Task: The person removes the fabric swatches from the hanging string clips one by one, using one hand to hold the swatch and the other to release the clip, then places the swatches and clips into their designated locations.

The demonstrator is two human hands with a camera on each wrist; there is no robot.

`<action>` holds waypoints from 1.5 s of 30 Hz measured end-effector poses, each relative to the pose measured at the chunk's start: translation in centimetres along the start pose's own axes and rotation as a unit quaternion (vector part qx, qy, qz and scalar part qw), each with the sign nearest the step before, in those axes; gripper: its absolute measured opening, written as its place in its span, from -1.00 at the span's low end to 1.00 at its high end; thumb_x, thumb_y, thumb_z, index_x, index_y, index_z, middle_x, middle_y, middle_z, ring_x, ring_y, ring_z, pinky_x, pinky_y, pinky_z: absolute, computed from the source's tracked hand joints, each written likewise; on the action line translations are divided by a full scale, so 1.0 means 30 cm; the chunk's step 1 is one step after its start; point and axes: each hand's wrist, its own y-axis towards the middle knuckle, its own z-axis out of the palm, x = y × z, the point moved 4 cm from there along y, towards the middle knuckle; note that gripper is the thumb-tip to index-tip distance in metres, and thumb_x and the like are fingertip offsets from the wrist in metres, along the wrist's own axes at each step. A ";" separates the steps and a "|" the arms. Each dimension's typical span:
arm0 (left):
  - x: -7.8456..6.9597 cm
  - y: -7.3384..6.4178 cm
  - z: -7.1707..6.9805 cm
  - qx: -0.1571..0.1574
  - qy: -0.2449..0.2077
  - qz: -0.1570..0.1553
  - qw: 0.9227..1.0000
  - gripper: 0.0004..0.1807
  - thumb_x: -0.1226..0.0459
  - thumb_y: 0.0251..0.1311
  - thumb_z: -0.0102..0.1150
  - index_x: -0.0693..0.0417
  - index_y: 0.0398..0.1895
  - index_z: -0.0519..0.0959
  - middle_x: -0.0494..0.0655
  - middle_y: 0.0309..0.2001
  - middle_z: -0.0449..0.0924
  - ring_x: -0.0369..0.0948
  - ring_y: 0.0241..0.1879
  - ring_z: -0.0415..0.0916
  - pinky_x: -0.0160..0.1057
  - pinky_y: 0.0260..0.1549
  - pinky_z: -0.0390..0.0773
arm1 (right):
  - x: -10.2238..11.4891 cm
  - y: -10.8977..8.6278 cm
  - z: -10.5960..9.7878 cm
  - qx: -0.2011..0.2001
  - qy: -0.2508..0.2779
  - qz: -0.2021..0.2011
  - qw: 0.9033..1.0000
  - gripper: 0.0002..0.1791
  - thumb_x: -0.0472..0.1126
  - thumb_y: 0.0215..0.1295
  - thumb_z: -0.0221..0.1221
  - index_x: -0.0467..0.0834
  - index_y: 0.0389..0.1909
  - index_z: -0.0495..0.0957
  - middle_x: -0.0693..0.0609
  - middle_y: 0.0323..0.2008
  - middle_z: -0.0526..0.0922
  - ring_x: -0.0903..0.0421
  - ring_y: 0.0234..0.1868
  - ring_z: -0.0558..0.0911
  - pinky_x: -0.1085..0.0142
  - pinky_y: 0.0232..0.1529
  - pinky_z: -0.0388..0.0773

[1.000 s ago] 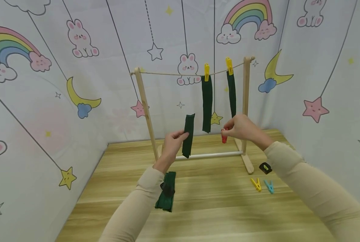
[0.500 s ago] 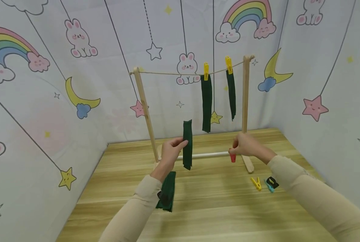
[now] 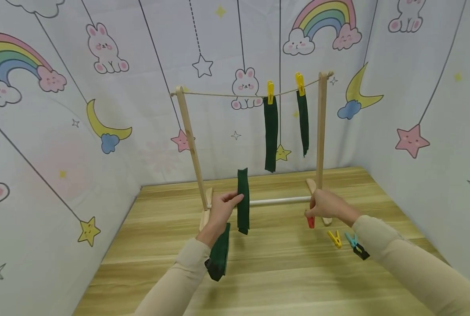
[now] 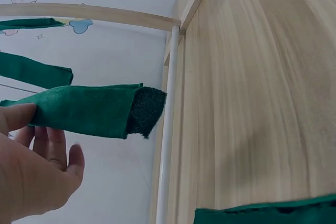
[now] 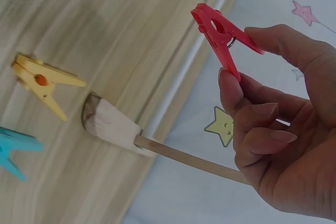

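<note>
My left hand (image 3: pixel 223 213) pinches a folded dark green cloth strip (image 3: pixel 243 202) between thumb and fingers; it hangs upright in front of the rack's lower bar. In the left wrist view the strip's (image 4: pixel 94 111) layered end points away from the hand. My right hand (image 3: pixel 331 205) pinches a red clothespin (image 5: pixel 215 32) by its two handles, as the right wrist view shows. The clothespin's jaws are pressed together or nearly so at the far end, with nothing in them. Two green strips hang from the rope (image 3: pixel 219 94), each under a yellow clothespin (image 3: pixel 270 93).
A wooden rack with a left post (image 3: pixel 189 145) and right post (image 3: pixel 321 131) carries the rope, with a white bar (image 3: pixel 278 201) low between them. A yellow clothespin (image 3: pixel 335 239) and a blue one (image 5: pixel 13 150) lie at right. More green cloth (image 3: pixel 220 250) lies under my left forearm.
Both hands have come down: the left lowers the green strip away from the rope's height, and the right brings the red clothespin down and slightly right towards the tabletop. The hanging strips stay put.
</note>
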 end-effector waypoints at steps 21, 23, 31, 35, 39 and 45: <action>0.142 -0.061 -0.026 0.015 0.007 -0.055 0.998 -0.61 0.21 0.35 0.27 0.31 0.11 0.59 0.04 -0.09 0.62 -0.18 -0.23 0.63 -0.17 -0.16 0.64 | -0.048 -0.053 0.118 0.064 -0.064 0.058 0.994 -0.73 -0.25 0.08 0.39 -0.23 -0.43 0.46 0.00 -0.55 0.49 0.14 -0.56 0.43 0.29 -0.55 0.39; 0.162 -0.065 -0.020 0.027 0.016 -0.061 0.998 -0.62 0.22 0.35 0.26 0.32 0.10 0.59 0.03 -0.09 0.62 -0.19 -0.25 0.63 -0.17 -0.18 0.64 | -0.051 -0.056 0.121 0.071 -0.069 0.064 0.993 -0.73 -0.25 0.08 0.39 -0.24 -0.39 0.46 -0.01 -0.53 0.48 0.13 -0.54 0.43 0.29 -0.54 0.39; 0.226 -0.086 -0.009 0.060 0.070 -0.095 0.991 -0.63 0.24 0.33 0.28 0.32 0.09 0.59 0.03 -0.15 0.63 -0.22 -0.34 0.58 -0.15 -0.22 0.64 | -0.072 -0.064 0.136 0.072 -0.079 0.068 0.992 -0.71 -0.24 0.05 0.38 -0.22 -0.39 0.43 -0.01 -0.52 0.47 0.12 -0.55 0.43 0.31 -0.57 0.35; 0.237 -0.090 -0.013 0.070 0.122 -0.090 0.986 -0.68 0.25 0.34 0.26 0.30 0.03 0.63 -0.02 -0.28 0.63 -0.22 -0.38 0.55 -0.15 -0.27 0.60 | -0.087 -0.060 0.147 0.078 -0.080 0.073 0.991 -0.76 -0.24 0.02 0.37 -0.19 -0.45 0.46 0.02 -0.56 0.51 0.15 -0.59 0.41 0.34 -0.59 0.27; 0.251 -0.090 -0.014 0.086 0.162 -0.076 0.980 -0.85 0.29 0.36 0.21 0.22 -0.31 0.66 -0.12 -0.50 0.53 -0.23 -0.48 0.45 -0.25 -0.43 0.48 | -0.100 -0.058 0.166 0.089 -0.075 0.076 0.990 -0.82 -0.25 0.00 0.35 -0.14 -0.57 0.50 0.04 -0.65 0.57 0.20 -0.67 0.39 0.39 -0.64 0.22; 0.251 -0.097 -0.013 0.094 0.225 -0.052 0.968 -0.74 0.34 0.37 0.18 0.14 -0.55 0.54 -0.19 -0.63 0.39 -0.26 -0.61 0.29 -0.30 -0.57 0.31 | -0.118 -0.051 0.179 0.086 -0.073 0.071 0.991 -0.83 -0.30 -0.01 0.30 -0.15 -0.64 0.49 0.05 -0.71 0.54 0.24 -0.71 0.36 0.42 -0.69 0.19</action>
